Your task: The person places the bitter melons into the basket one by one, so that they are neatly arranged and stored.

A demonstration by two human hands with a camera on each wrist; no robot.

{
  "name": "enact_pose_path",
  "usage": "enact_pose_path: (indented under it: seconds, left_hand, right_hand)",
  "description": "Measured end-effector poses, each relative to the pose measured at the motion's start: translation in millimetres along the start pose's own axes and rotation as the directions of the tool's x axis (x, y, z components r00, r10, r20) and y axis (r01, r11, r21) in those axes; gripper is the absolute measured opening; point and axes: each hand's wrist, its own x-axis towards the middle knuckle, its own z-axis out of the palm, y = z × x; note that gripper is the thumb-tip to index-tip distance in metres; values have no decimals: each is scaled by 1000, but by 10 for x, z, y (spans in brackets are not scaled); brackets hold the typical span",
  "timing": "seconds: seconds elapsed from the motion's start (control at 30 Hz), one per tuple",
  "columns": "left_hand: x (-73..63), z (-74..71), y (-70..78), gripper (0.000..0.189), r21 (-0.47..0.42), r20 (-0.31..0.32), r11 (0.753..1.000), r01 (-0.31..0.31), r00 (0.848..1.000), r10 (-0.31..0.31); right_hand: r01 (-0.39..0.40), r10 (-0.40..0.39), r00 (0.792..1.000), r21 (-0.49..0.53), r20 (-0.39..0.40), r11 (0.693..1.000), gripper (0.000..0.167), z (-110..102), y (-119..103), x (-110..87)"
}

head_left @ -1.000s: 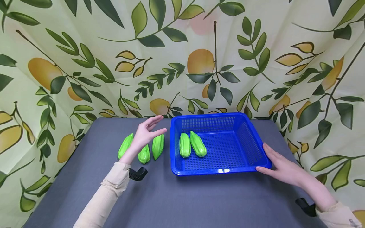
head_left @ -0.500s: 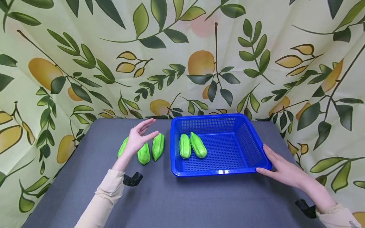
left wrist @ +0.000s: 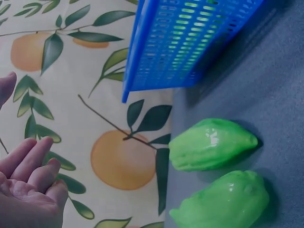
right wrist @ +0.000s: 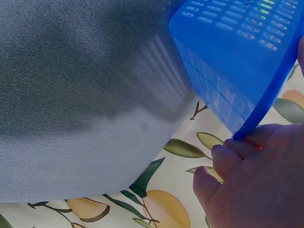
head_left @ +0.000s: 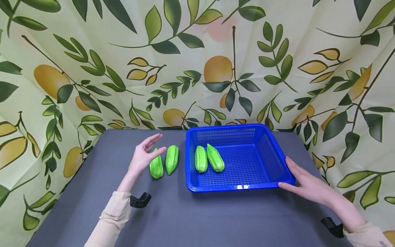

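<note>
My left hand (head_left: 142, 156), fingers bent loosely and thumb apart, hovers above the grey table on the left with nothing in it. Near it lie glossy green ridged vegetables with tapered tips: one (head_left: 156, 167) just right of the hand, another (head_left: 172, 159) closer to the basket. A third is almost hidden behind the hand. The left wrist view has two of them, a nearer one (left wrist: 228, 199) and one (left wrist: 209, 145) by the basket. At the blue plastic basket's (head_left: 240, 187) front right corner, my right hand (head_left: 308, 183) touches the rim, fingers along the side and thumb in front.
Two more of the green vegetables, one upright in view (head_left: 201, 159) and one slanted (head_left: 215, 157), lie in the basket's left part. Behind the table (head_left: 216, 219) hangs a curtain (head_left: 185, 68) printed with leaves and fruit. Each wrist carries a black camera mount (head_left: 140, 200).
My left hand has drawn back left and toward me, away from the basket, now covering most of the leftmost vegetable. The right hand and basket have stayed in place.
</note>
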Motion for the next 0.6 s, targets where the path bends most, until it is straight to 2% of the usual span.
enact_pose_path:
  seconds: [0.1, 0.27, 0.6]
  left_hand:
    - [-4, -19, -31, 60, 11, -16, 1000, 8, 1000, -8]
    - [-38, -113, -93, 61, 45, -83, 998, 38, 996, -34]
    - [-109, -300, -132, 60, 100, -156, 993, 55, 987, -39]
  right_hand:
    - [-15, 15, 1000, -2, 7, 1000, 100, 9, 0, 9]
    - [-43, 43, 999, 0, 26, 999, 101, 28, -19, 1]
    - [-23, 23, 1000, -2, 13, 1000, 100, 10, -16, 11]
